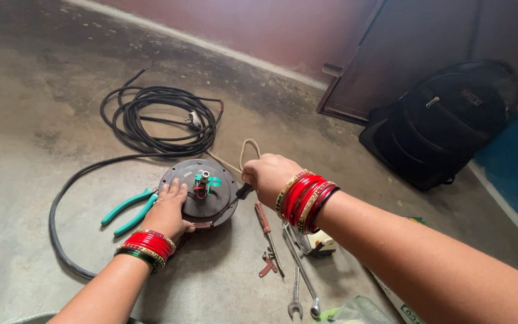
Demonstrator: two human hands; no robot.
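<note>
A round dark motor housing (217,198) with red and green wires at its centre lies on the concrete floor. My left hand (168,211) rests flat on its left rim, fingers spread. My right hand (268,177) is closed at the housing's right edge, on a dark-handled tool (244,191) whose tip is hidden. Both wrists wear red and gold bangles.
Green-handled pliers (128,211) lie left of the housing. A coiled black cable (157,120) with a plug lies behind it. A screwdriver (267,228), spanners (300,273) and a small red part lie to the right. A black backpack (445,123) leans against a dark door.
</note>
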